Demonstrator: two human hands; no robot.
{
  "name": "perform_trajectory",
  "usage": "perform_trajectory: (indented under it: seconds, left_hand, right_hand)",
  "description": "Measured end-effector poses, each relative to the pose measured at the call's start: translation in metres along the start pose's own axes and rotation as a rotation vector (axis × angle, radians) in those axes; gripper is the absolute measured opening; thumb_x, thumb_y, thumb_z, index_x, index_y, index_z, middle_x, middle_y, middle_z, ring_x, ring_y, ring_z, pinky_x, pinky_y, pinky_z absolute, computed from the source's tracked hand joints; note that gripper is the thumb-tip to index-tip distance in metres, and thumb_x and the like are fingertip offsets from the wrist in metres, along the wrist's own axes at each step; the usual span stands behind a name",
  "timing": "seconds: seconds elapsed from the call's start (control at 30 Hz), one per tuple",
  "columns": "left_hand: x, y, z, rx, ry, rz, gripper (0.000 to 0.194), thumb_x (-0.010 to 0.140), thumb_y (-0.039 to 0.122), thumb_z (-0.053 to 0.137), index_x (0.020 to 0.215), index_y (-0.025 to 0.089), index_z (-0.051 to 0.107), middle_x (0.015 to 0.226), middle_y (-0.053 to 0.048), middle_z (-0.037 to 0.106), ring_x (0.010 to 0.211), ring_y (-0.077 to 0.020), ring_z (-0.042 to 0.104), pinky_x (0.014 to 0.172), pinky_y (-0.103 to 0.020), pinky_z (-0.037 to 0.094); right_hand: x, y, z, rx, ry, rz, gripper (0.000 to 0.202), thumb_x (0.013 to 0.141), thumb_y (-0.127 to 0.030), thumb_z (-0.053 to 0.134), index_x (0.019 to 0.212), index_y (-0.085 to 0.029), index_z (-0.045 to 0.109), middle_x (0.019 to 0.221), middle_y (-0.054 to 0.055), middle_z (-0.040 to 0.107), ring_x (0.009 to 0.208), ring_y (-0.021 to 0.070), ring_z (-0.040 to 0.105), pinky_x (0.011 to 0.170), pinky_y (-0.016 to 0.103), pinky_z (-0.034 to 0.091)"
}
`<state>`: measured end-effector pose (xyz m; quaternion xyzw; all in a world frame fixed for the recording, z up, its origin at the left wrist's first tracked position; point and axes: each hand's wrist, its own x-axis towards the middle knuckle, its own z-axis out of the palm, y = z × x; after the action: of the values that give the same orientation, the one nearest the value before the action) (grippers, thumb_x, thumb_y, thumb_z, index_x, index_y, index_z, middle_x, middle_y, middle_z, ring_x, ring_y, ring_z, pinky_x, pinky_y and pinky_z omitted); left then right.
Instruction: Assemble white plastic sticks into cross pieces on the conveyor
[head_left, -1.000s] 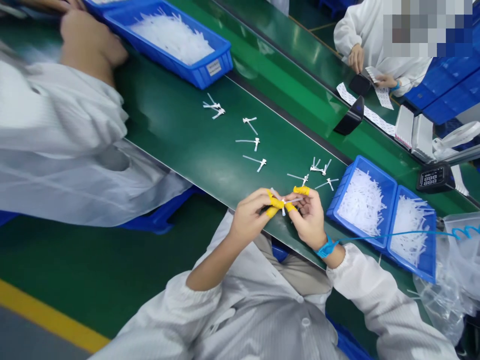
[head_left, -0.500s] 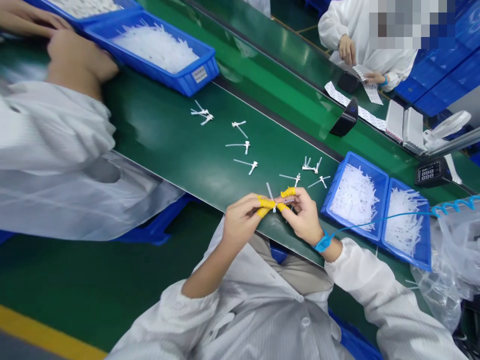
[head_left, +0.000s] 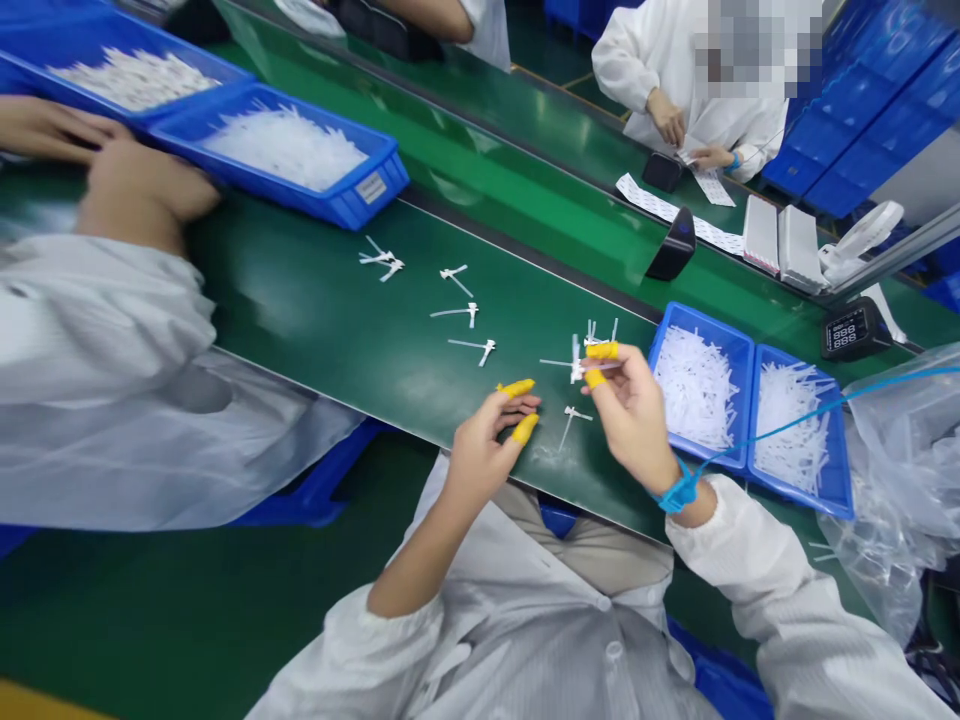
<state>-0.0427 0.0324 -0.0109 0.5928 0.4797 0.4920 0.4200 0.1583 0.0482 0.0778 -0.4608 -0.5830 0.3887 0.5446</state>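
My right hand (head_left: 634, 405), with yellow finger cots and a blue wrist strap, pinches a small white connector with thin tube pieces (head_left: 576, 368) above the green work surface. To its left, my left hand (head_left: 484, 435), also in yellow finger cots, hovers empty with thumb and fingers apart. Between the hands lies a similar tubed connector (head_left: 570, 412). Past my right fingertips are more of these pieces (head_left: 600, 338), partly hidden. Others rest farther left, among them one connector (head_left: 489, 347), another (head_left: 472, 312), a third (head_left: 451, 273) and a small cluster (head_left: 388, 262).
Two blue bins of short clear tubes stand at right, one nearer (head_left: 661, 345) and one farther (head_left: 846, 470), beside a plastic bag (head_left: 892, 450). At left, a co-worker's arms (head_left: 142, 195) reach near another blue bin (head_left: 375, 205). A blue cord (head_left: 795, 415) runs from my wrist.
My hands have separated. The right hand moved right and away from me with a tubed connector; the left opened. The connector between them now shows. The whole view has shifted slightly.
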Motion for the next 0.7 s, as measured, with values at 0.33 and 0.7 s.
perform_trajectory:
  seconds: [0.33,0.7]
  left_hand:
    - [0.001,0.007,0.008,0.563,-0.321,0.334,0.039,0.107,0.018,0.057,0.135,0.031,0.08,0.145,-0.005,0.079,0.13,-0.0307,0.068,0.109,-0.046,0.056]
    - [0.0,0.004,0.002,0.578,-0.299,0.361,0.02,0.109,0.033,0.066,0.114,0.03,0.085,0.118,-0.007,0.084,0.118,-0.0299,0.072,0.099,-0.041,0.056]
  right_hand:
    - [0.037,-0.056,-0.114,-0.757,-0.342,-0.089,0.032,0.11,-0.035,0.064,0.139,-0.027,0.071,0.138,0.009,0.079,0.129,0.034,0.074,0.11,0.054,0.059]
    - [0.053,-0.005,-0.152,-1.04,-0.6,0.011,0.02,0.088,-0.008,0.081,0.103,-0.021,0.081,0.103,0.008,0.081,0.098,0.0281,0.075,0.092,0.039,0.057]
